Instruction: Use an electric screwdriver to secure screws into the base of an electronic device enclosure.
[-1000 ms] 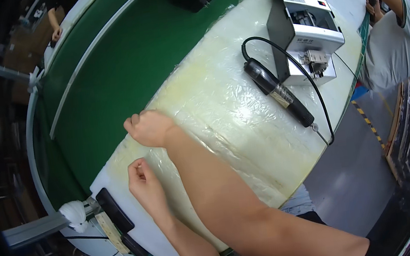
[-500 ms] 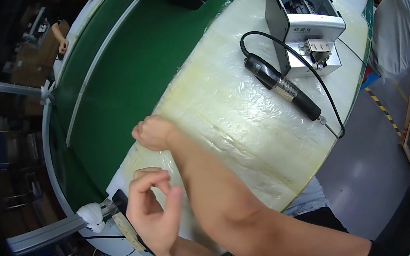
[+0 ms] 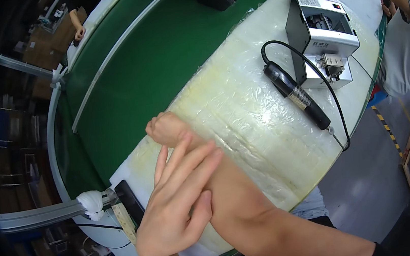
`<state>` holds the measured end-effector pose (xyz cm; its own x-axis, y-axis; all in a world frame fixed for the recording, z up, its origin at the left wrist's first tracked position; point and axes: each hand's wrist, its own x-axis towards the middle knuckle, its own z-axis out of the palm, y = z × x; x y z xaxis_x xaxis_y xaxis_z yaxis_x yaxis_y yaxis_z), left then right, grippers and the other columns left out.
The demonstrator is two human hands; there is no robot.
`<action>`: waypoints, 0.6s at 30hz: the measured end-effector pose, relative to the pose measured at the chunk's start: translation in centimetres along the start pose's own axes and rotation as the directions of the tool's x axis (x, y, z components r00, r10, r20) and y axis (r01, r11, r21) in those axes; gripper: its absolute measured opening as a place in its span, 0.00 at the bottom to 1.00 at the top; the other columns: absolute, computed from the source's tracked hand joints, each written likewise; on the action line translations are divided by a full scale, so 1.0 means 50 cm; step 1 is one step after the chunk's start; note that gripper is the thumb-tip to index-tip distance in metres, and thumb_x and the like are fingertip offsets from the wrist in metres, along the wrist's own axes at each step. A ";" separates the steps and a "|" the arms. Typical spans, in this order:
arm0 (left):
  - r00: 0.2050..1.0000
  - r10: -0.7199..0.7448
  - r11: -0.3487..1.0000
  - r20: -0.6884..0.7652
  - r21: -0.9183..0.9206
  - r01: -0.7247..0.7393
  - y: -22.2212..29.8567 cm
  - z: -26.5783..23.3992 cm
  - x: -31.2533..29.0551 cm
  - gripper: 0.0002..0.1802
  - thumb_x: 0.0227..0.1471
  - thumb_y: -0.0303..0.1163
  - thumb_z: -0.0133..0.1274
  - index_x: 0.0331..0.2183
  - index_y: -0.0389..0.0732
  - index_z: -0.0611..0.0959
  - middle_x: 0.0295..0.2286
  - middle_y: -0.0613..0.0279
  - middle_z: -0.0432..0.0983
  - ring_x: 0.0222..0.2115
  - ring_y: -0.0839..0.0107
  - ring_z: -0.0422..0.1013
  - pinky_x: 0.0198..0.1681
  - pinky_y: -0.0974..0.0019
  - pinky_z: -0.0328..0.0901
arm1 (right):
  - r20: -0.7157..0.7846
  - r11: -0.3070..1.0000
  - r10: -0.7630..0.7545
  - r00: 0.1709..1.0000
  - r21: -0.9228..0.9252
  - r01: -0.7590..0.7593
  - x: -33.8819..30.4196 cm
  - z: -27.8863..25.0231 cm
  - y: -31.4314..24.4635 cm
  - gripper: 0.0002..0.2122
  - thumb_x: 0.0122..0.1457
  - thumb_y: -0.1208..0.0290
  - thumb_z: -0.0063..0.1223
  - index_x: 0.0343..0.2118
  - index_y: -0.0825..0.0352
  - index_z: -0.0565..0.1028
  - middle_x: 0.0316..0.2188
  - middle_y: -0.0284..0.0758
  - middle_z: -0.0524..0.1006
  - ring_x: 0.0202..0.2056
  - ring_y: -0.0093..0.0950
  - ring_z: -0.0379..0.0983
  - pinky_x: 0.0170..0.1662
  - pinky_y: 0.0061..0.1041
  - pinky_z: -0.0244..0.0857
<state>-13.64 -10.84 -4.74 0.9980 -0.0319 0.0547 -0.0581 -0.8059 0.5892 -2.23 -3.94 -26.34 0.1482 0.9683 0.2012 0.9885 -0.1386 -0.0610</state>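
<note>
A: How do the hands stand?

B: The left grip is wide, fingers stretched across the view of the right forearm. I see nothing in it; whether it touches the skin I can't tell. The right grip is narrow, curled into a fist at the upper-left edge of the plastic-covered bench, where the green surface begins. Whether anything sits inside, I can't tell.

A: Which loose thing is nearest?

B: The black slab, at the bench's lower-left corner. It lies to the left of the left grip, the nearer of the 2 hands, its long axis slanting from upper left to lower right. A pale power strip is just beside it.

A: Farther out?

B: The black driver lies well right of both hands, toward the bench's right edge, slanting much the same way; the right arm is nearer to it. A silver-and-black machine stands beyond, toward the upper-right corner.

A: What differs?

B: 1 second ago the left grip was loosely curled, low beside the forearm; 0.5 seconds ago, thumb and fingers were bent into a C. Now it's opened out. The right fist keeps to the same edge; driver and machine look unmoved.
</note>
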 end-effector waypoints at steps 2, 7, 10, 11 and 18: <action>0.999 -0.035 0.999 -0.040 -0.022 0.034 -0.012 0.012 0.000 0.25 0.43 0.17 0.50 0.47 0.30 0.77 0.44 0.51 0.76 0.56 0.55 0.66 0.65 0.44 0.44 | -0.016 1.000 0.020 1.000 -0.013 -0.021 -0.003 0.000 0.006 0.13 0.55 0.68 0.49 0.41 0.68 0.75 0.30 0.37 0.79 0.30 0.31 0.77 0.27 0.28 0.70; 0.930 -0.186 0.980 -0.318 -0.122 0.155 -0.045 0.034 -0.028 0.19 0.46 0.13 0.46 0.43 0.32 0.78 0.39 0.55 0.73 0.43 0.65 0.69 0.63 0.51 0.52 | -0.084 0.997 0.056 0.995 0.055 -0.052 0.007 0.024 0.003 0.12 0.55 0.68 0.48 0.40 0.68 0.76 0.31 0.37 0.79 0.30 0.31 0.77 0.28 0.28 0.70; 0.768 -0.224 0.974 -0.600 -0.138 0.177 -0.073 0.057 -0.030 0.18 0.49 0.14 0.46 0.44 0.32 0.78 0.47 0.53 0.69 0.48 0.65 0.69 0.61 0.60 0.56 | -0.105 0.992 0.078 0.991 0.112 -0.066 0.010 0.029 0.001 0.12 0.55 0.69 0.47 0.39 0.68 0.76 0.31 0.38 0.80 0.31 0.33 0.78 0.29 0.28 0.71; 0.749 -0.258 0.963 -0.610 -0.228 0.146 -0.088 0.062 -0.034 0.18 0.50 0.14 0.46 0.44 0.31 0.77 0.48 0.53 0.70 0.48 0.65 0.69 0.60 0.60 0.56 | -0.116 0.988 0.092 0.989 0.138 -0.075 0.007 0.029 0.002 0.12 0.55 0.69 0.47 0.39 0.68 0.75 0.31 0.38 0.79 0.31 0.33 0.78 0.30 0.29 0.71; 0.462 -0.574 0.761 -0.676 -0.649 -0.005 -0.159 0.049 -0.057 0.09 0.60 0.25 0.49 0.41 0.32 0.76 0.26 0.65 0.69 0.29 0.75 0.67 0.47 0.67 0.64 | -0.177 0.998 0.028 0.984 0.060 -0.017 -0.006 0.016 0.010 0.11 0.53 0.72 0.48 0.38 0.69 0.73 0.29 0.40 0.78 0.30 0.34 0.78 0.30 0.29 0.73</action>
<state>-15.94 -5.81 -11.55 0.4778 0.8473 0.2320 -0.0656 -0.2289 0.9712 -1.79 -4.12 -27.20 0.1789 0.9120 0.3691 0.9821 -0.1428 -0.1231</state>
